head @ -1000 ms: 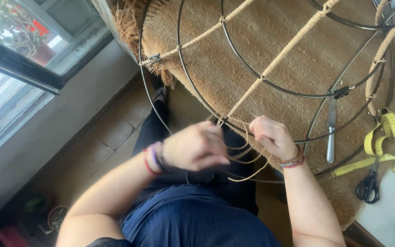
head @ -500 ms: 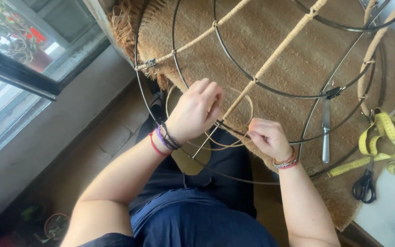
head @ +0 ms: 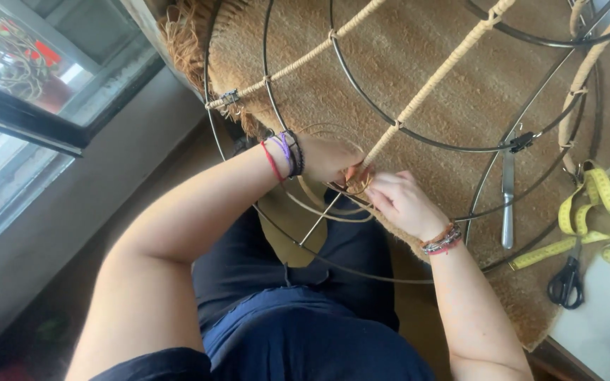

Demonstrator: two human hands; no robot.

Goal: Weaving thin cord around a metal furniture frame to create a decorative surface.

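Both my left hand (head: 330,159) and right hand (head: 404,203) pinch the cane strand (head: 319,204) at the wrapped spoke (head: 432,85), which runs up and away from my fingertips, left hand nearer its wound end.

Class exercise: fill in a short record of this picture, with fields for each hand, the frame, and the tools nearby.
left hand: pinching tan cane strand at a spoke
right hand: gripping the same spoke from the other side
wire frame: dark rings, some spokes wrapped in tan cane
woven mat: under the frame
tools: scissors, yellow tape measure, knife
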